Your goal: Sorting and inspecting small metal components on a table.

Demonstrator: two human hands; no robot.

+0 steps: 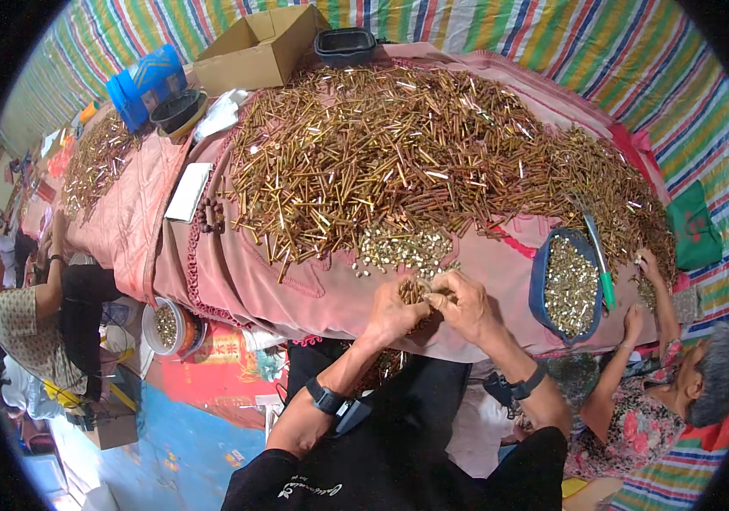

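Observation:
Near the front edge of the pink cloth, my left hand (pixel 394 310) is closed around a small bundle of thin brown sticks (pixel 413 292), their ends showing at the top. My right hand (pixel 465 307) meets it there, thumb and fingers pinched together at the bundle; what they grip is too small to make out. Just beyond my hands lies a little pile of short pale cut pieces (pixel 403 249). Behind that spreads a big heap of thin brown-gold sticks (pixel 381 162).
Right of my hands stand a dark blue basin (pixel 538 294) of short pieces and a green-handled blade (pixel 608 290). A co-worker's hand (pixel 650 266) works at far right; another person (pixel 32 315) sits left. A cardboard box (pixel 266 64) and white bucket (pixel 151 336) are leftward.

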